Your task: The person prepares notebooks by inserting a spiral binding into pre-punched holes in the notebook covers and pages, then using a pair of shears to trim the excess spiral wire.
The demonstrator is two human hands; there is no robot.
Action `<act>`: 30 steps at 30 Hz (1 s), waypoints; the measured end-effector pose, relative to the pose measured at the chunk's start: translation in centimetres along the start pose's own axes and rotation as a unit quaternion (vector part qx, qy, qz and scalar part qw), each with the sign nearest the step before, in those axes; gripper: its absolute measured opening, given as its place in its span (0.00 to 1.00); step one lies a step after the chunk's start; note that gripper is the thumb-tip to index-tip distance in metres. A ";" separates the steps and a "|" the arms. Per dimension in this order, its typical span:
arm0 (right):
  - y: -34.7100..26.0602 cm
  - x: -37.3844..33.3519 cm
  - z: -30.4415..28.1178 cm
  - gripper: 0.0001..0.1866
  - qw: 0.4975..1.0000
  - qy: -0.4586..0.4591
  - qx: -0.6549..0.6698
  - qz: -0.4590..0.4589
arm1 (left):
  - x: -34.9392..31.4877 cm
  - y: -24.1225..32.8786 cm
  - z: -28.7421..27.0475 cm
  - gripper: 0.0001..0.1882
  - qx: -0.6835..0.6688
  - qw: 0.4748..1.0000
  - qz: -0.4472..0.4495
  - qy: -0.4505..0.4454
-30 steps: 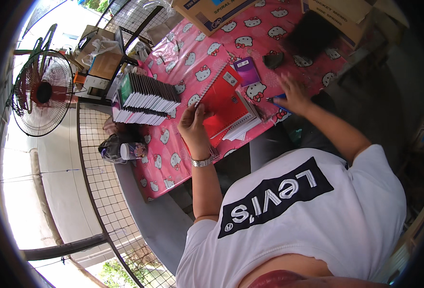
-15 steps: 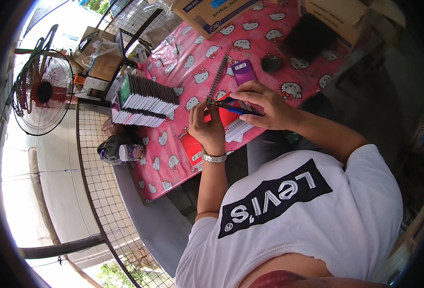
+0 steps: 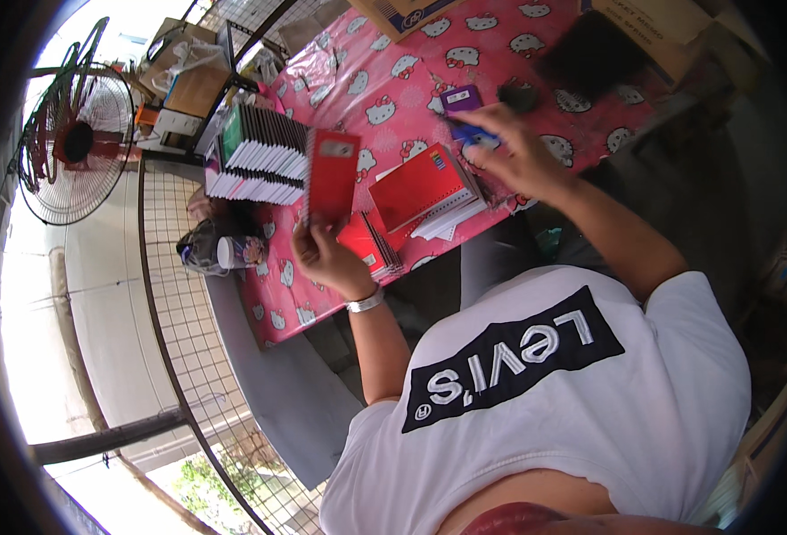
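Note:
My left hand (image 3: pixel 329 260) is closed on the lower edge of a red notebook (image 3: pixel 333 169), raised beside the stacked notebooks (image 3: pixel 264 147) with dark spines. My right hand (image 3: pixel 520 156), blurred by motion, is wrapped around blue-handled pliers (image 3: pixel 475 136) above the table's right part. Between the hands lies a pile of red covers and white punched sheets (image 3: pixel 416 189). Closer to my left wrist, several red notebooks (image 3: pixel 368 245) lie at the table edge. A purple notebook (image 3: pixel 461 98) rests just beyond the pliers.
A pink patterned cloth covers the table (image 3: pixel 380 111). Cardboard boxes (image 3: pixel 652 36) stand at the far side, beside a black dark heap (image 3: pixel 594 58). At left are a lidded jar (image 3: pixel 237 252), a black bag (image 3: pixel 201 251) and a fan (image 3: pixel 77 143).
Both hands have parted. My left hand has let go of the long wire coil and now lifts a red notebook leftward. My right hand has moved away to the right with the pliers.

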State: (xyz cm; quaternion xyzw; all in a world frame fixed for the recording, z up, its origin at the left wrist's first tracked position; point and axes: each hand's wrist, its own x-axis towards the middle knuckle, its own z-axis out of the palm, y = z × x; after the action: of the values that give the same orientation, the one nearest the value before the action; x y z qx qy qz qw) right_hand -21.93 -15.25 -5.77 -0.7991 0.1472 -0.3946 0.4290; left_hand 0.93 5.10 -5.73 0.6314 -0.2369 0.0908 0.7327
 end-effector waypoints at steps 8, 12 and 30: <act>16.4 -8.8 0.3 0.23 0.956 -0.048 -0.283 0.068 | -3.9 -7.8 -9.7 0.11 0.064 0.963 -0.257 0.050; 20.2 -5.1 -3.7 0.19 0.929 0.046 -0.337 0.149 | -4.6 -10.4 -11.9 0.12 0.350 0.925 -0.146 0.017; 17.1 0.4 -8.8 0.16 0.952 0.170 -0.232 0.104 | -1.6 4.3 7.4 0.13 0.316 0.699 0.277 -0.579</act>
State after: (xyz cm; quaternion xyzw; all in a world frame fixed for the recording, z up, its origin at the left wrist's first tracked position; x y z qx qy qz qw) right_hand -26.60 -30.55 -16.51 -0.7778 0.3878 -0.4329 0.2391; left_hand -4.07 -0.98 -2.00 0.6599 -0.7357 -0.0244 0.1509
